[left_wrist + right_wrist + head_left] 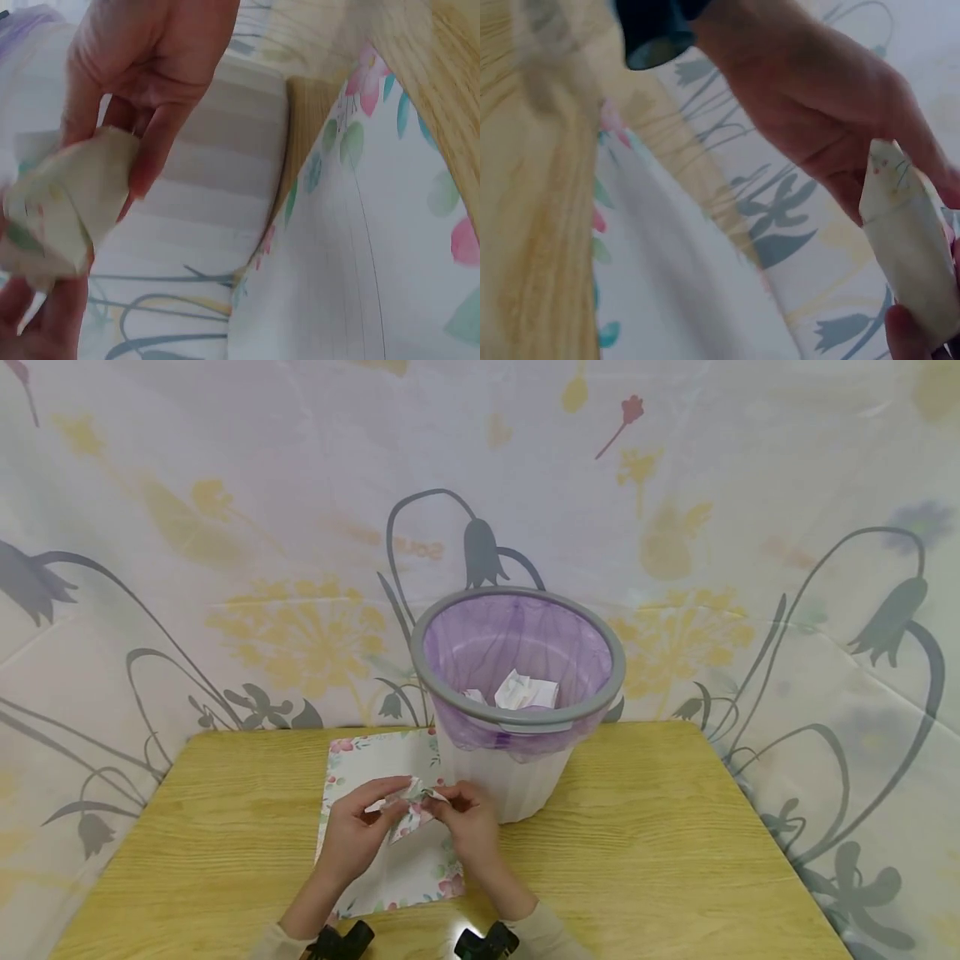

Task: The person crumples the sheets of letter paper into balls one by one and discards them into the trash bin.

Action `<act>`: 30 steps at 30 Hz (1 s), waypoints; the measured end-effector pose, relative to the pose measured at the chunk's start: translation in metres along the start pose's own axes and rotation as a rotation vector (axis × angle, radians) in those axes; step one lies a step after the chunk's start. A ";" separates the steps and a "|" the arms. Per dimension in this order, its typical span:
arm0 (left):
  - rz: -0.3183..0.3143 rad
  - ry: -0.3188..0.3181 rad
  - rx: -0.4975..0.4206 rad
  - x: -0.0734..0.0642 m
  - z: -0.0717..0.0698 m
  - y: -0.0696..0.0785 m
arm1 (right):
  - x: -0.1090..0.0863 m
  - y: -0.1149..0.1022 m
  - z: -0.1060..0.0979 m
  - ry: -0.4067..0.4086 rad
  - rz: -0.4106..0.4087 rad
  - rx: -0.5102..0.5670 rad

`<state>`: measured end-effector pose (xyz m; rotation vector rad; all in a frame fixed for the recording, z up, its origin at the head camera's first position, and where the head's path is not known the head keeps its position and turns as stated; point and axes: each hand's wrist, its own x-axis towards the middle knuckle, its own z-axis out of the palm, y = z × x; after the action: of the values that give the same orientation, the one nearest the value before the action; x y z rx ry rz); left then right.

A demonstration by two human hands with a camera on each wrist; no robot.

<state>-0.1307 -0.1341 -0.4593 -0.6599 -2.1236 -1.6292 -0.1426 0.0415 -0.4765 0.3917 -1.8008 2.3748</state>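
Both hands hold a small folded piece of floral-printed paper (pixel 408 820) above a flat sheet. The left hand (pixel 356 833) pinches its left side between thumb and fingers, and the right hand (pixel 472 828) pinches the right side. Creases and angled flaps show on the folded paper (pixel 71 199) in the left wrist view, partly blurred. From the right wrist, the folded paper (pixel 907 247) looks like a narrow, pale packet with a pointed end. Below lies a white sheet (pixel 397 872) with a flowered border, flat on the table.
Just beyond the right hand stands a white bin (pixel 517 785) with a grey rim (pixel 611 664) and a purple liner (pixel 472 639). Folded white paper pieces (pixel 527 691) lie inside. The wooden table (pixel 637 852) meets a flower-patterned cloth backdrop (pixel 300 485).
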 end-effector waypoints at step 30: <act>-0.004 -0.028 -0.101 -0.007 0.004 0.002 | -0.003 0.001 0.002 0.087 0.076 -0.041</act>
<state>-0.1239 -0.1309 -0.4630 -0.7141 -2.0739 -1.7483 -0.1395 0.0394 -0.4773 0.2153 -1.8532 2.3606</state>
